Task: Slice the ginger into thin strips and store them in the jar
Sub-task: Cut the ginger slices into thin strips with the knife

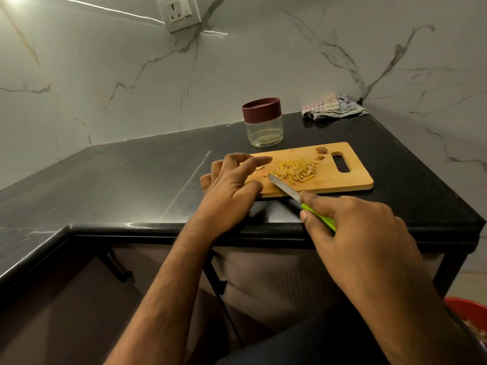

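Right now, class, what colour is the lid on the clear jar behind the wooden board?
Dark maroon lid; the head view shows it best.

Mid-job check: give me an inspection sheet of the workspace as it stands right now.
Surface: black counter, cutting board near its front edge.
Job's things: ginger strips piled on the board; jar behind it, lid on.
Clutter: two brown ginger scraps by the board's handle hole; cloth in the corner.
Hands: left hand open at the board's left end; right hand grips the knife.
Cables: nothing seen.
Surroundings: marble wall, socket.
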